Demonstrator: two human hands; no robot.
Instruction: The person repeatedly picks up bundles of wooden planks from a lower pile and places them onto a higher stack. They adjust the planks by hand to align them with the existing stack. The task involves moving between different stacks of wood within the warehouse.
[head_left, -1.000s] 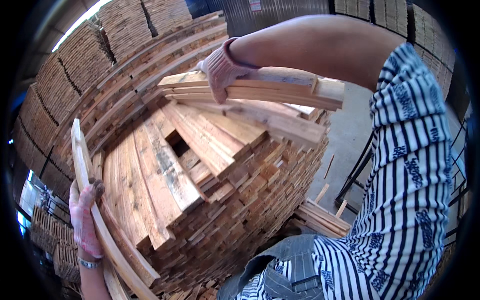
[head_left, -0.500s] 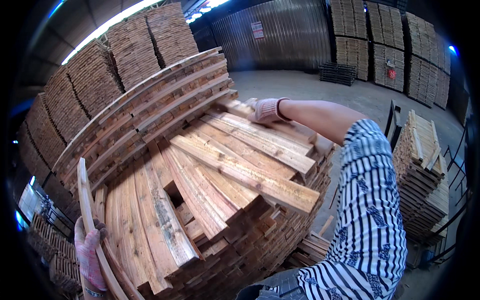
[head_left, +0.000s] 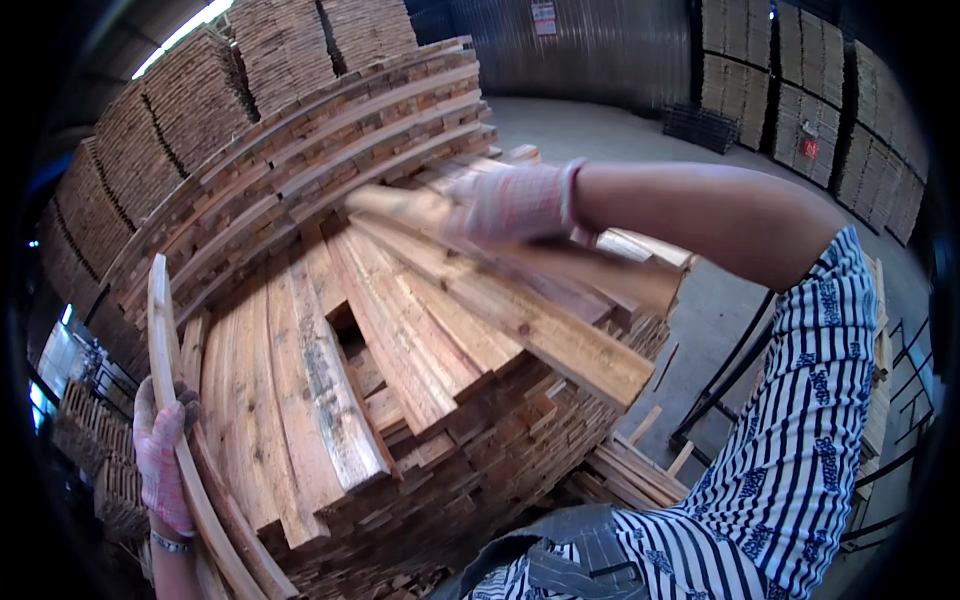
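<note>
My left hand (head_left: pixel 163 455), in a pinkish knitted glove, is closed round the edge of a narrow wooden plank (head_left: pixel 160 318) at the left side of a lumber stack. My right hand (head_left: pixel 515 205), gloved alike and smeared by motion, grips another plank (head_left: pixel 630 277) from above. That blurred plank lies slantwise over the stack's top, and the glove hides its middle. Just in front of it a loose plank (head_left: pixel 520 322) rests at an angle across the others. Beneath are planks laid side by side (head_left: pixel 265 400), with a dark gap (head_left: pixel 348 330) between two of them.
A higher layered wall of planks (head_left: pixel 330 150) borders the stack's far side. Tall lumber piles (head_left: pixel 195 100) rise behind it. More bundles (head_left: pixel 810 120) stand at the far right on the concrete floor (head_left: pixel 580 125). Loose boards (head_left: pixel 635 470) lie low beside the stack.
My right hand has drawn its plank nearer and to the left, toward the loose slanted plank. My left hand keeps its hold on the narrow plank. The view has shifted downward.
</note>
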